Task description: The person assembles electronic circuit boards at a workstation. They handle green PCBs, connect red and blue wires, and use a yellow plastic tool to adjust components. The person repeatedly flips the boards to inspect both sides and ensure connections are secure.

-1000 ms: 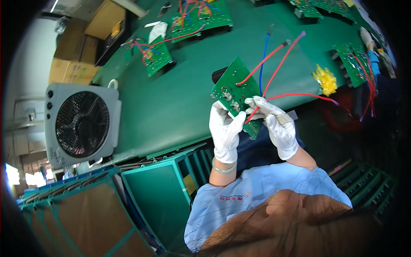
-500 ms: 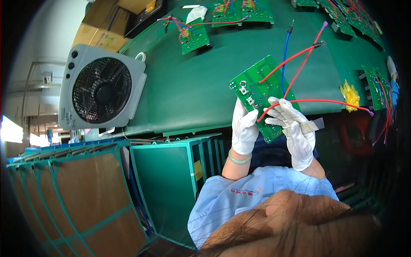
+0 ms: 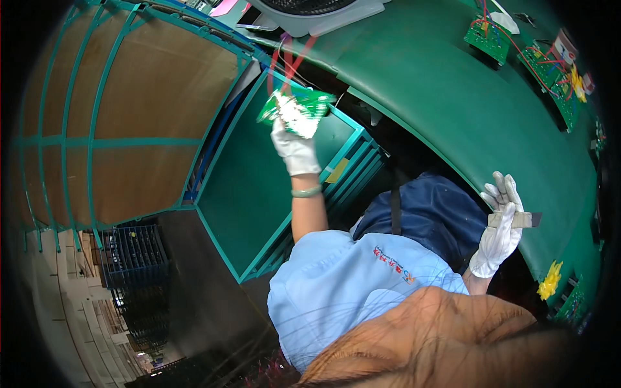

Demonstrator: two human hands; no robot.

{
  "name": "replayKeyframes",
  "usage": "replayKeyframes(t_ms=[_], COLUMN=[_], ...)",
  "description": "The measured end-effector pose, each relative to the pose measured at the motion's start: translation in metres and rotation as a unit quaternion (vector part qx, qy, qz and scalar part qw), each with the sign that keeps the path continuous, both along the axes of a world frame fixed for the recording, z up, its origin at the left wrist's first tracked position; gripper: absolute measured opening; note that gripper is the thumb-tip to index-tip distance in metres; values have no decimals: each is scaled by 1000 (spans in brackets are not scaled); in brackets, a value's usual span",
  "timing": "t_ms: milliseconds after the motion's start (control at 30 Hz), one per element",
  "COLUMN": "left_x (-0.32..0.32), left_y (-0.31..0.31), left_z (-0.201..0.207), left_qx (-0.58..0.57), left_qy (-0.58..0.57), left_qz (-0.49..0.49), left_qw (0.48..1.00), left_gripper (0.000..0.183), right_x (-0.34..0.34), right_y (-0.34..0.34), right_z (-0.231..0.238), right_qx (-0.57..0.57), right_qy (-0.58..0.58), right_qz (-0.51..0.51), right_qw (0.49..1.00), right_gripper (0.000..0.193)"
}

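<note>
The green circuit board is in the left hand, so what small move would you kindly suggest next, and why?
Perhaps the left hand should lift the green circuit board and its red wires clear of the teal frame: the wires cross it in this view and might snag. Only that hand holds the board; the right hand is open near the bench.
</note>
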State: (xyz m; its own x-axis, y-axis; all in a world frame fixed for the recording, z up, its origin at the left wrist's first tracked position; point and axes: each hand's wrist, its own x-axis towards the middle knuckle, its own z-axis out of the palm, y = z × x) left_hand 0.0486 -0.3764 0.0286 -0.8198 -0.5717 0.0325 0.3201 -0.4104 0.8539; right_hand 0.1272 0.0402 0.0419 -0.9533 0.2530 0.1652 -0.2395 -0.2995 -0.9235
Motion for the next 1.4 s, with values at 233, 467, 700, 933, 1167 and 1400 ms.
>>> replayKeyframes(t_ms=[233, 467, 700, 933, 1167, 1400], left_x=[68, 84, 75, 9, -131, -215], left_y=[-186, -198, -164, -131, 41, 261], left_z=[-93, -97, -82, -69, 5, 18], left_qx=[114, 68, -113, -611, -525, -591], left_qy=[-72, -273, -505, -277, -76, 1], left_qz=[285, 290, 448, 552, 177, -127], left_qw=[949, 915, 729, 495, 829, 796], left_gripper=[29, 83, 96, 62, 58, 68], right_x=[-5, -4, 2, 9, 10, 7], right_y=[1, -2, 11, 69, 133, 129], right_z=[-5, 0, -3, -16, -49, -56], right_qx=[7, -5, 6, 37, 120, 171], right_qy=[-29, -54, -30, -54, -124, -162], right_qz=[13, 0, -23, -135, -222, -241], right_qw=[999, 999, 999, 989, 960, 941], right_gripper=[48, 48, 40, 42, 38, 34])
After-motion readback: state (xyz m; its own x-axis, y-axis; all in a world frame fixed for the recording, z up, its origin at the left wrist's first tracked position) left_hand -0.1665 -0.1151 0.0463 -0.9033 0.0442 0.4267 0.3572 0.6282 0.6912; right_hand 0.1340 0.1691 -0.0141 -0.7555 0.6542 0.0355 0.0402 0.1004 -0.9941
